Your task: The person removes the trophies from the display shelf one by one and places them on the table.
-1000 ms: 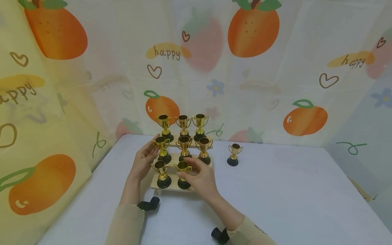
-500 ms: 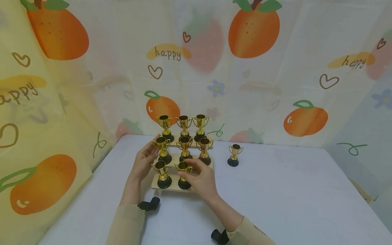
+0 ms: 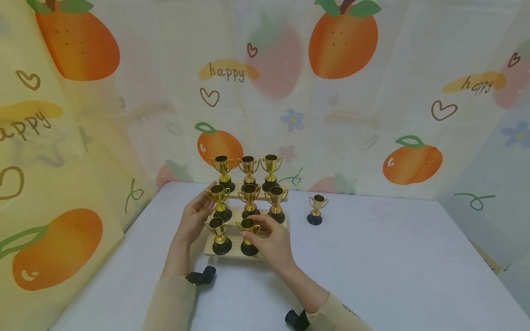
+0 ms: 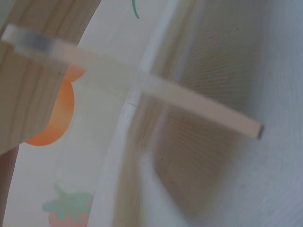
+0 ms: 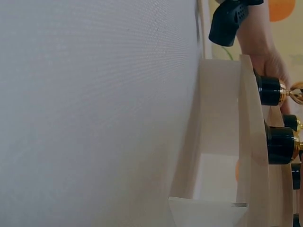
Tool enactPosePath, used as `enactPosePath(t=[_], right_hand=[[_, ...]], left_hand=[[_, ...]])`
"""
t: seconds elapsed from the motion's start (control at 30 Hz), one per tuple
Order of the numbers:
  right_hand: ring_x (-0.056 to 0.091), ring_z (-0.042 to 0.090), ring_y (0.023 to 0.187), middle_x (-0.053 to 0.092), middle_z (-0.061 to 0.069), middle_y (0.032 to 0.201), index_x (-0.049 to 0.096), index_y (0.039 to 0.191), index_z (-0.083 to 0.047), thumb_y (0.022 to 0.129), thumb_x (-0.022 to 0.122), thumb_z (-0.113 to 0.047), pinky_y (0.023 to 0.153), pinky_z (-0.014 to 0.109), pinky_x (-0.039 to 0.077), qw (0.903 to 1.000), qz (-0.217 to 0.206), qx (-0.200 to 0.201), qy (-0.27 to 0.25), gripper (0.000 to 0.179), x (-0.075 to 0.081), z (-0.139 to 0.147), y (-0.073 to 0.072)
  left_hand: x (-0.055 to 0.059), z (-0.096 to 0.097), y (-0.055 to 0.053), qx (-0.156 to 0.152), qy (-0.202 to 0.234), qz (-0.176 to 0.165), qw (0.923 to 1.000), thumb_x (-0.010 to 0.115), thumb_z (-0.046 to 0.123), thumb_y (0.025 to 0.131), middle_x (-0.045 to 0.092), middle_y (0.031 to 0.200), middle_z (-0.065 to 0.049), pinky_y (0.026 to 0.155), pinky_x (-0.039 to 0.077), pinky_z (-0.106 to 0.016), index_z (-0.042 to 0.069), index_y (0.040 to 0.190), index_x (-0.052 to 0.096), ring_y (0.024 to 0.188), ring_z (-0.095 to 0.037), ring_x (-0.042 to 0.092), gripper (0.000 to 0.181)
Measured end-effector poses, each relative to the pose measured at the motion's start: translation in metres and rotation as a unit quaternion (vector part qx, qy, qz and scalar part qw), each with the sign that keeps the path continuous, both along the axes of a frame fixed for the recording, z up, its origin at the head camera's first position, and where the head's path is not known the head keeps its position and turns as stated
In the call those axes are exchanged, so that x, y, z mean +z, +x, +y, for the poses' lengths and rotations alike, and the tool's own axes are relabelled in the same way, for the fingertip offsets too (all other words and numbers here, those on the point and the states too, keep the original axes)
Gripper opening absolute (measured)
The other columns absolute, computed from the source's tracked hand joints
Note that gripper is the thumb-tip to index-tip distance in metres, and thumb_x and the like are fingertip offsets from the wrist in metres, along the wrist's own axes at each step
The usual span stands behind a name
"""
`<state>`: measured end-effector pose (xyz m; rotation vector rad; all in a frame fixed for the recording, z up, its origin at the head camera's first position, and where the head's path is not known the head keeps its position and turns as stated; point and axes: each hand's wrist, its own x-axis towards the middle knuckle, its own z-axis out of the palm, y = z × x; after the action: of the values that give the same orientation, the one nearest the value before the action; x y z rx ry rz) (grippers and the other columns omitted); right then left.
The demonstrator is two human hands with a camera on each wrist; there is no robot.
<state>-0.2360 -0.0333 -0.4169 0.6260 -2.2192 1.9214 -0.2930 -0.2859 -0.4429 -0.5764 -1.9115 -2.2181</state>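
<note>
A three-tier wooden stand (image 3: 235, 246) bears several small gold trophy cups on black bases. My right hand (image 3: 276, 241) pinches the cup of the front tier's second trophy (image 3: 249, 248) between thumb and fingers; its base is on the step. Beside it on the left stands another trophy (image 3: 221, 245). My left hand (image 3: 192, 219) holds the stand's left side, thumb close to the middle tier's left trophy (image 3: 220, 197); some fingertips are hidden behind it. The left wrist view shows the wooden side (image 4: 28, 90) close up, without fingers. Black bases (image 5: 280, 144) line the tier edge in the right wrist view.
One more trophy (image 3: 317, 209) stands alone on the white table (image 3: 372, 266), right of the stand. A fruit-printed cloth (image 3: 352, 151) hangs behind and along the sides. Black wrist cameras (image 3: 203, 276) sit on both wrists.
</note>
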Motion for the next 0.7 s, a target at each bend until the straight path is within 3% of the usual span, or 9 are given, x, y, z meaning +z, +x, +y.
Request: enactPosePath(t=[0.23,0.57,0.7], right_hand=[[0.073,0.020,0.094,0.074,0.006,0.108,0.070,0.114,-0.013,0.081,0.081,-0.021,0.078,0.015,0.060,0.9999,0.009,0.007,0.011,0.036,-0.001,0.001,-0.001],[0.071,0.012,0.091,0.073,0.004,0.109,0.069,0.116,-0.014,0.080,0.081,-0.019,0.078,0.016,0.061,0.9995,-0.027,0.012,0.011,0.038,0.002,0.009,0.005],[0.071,0.009,0.089,0.073,0.005,0.110,0.069,0.116,-0.015,0.081,0.080,-0.019,0.079,0.016,0.061,0.9994,-0.027,0.018,0.014,0.037,0.004,0.015,0.007]], left_hand=[[0.001,0.000,0.001,0.013,-0.010,-0.012,0.9998,0.037,-0.016,0.093,0.017,0.167,-0.013,0.115,0.035,-0.009,-0.002,0.155,0.021,0.140,0.007,0.040,0.066],[0.002,0.001,0.002,0.023,-0.022,-0.030,0.9990,0.038,-0.014,0.094,0.018,0.167,-0.010,0.115,0.035,-0.009,0.001,0.156,0.024,0.149,-0.005,0.032,0.065],[0.002,0.000,0.002,0.020,-0.021,-0.027,0.9992,0.037,-0.014,0.094,0.018,0.167,-0.011,0.115,0.035,-0.009,0.000,0.155,0.023,0.146,-0.001,0.035,0.065]])
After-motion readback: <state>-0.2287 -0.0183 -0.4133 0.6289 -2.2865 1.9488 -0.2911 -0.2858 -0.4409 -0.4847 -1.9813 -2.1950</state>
